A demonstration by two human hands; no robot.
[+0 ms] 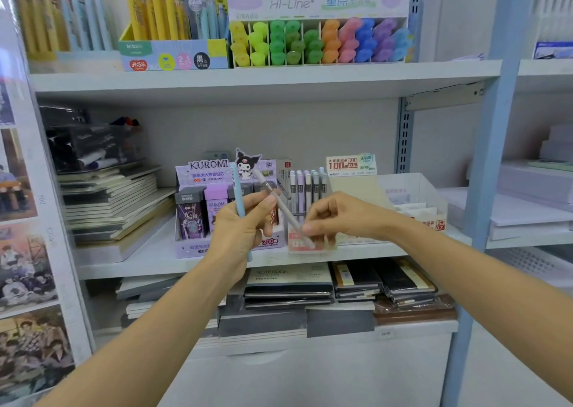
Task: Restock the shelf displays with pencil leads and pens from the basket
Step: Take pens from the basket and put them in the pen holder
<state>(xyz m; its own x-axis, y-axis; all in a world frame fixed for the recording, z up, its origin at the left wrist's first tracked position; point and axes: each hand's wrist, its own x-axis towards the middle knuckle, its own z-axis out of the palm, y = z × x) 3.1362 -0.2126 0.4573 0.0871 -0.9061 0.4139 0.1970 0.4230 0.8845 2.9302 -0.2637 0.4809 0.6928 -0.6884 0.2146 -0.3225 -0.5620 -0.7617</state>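
My left hand grips a light blue pen upright in its fist and also holds the upper part of a grey-white pen between thumb and fingers. My right hand pinches the lower end of that grey-white pen, which slants down to the right. Both hands hover in front of the middle shelf, before the purple Kuromi lead display and a small clear pen stand with several pens. No basket is in view.
A clear lead box with a red-and-white label stands at the right. Stacked notebooks lie on the left. Highlighter display and pen boxes fill the top shelf. Black notebooks lie below. A blue upright borders the right.
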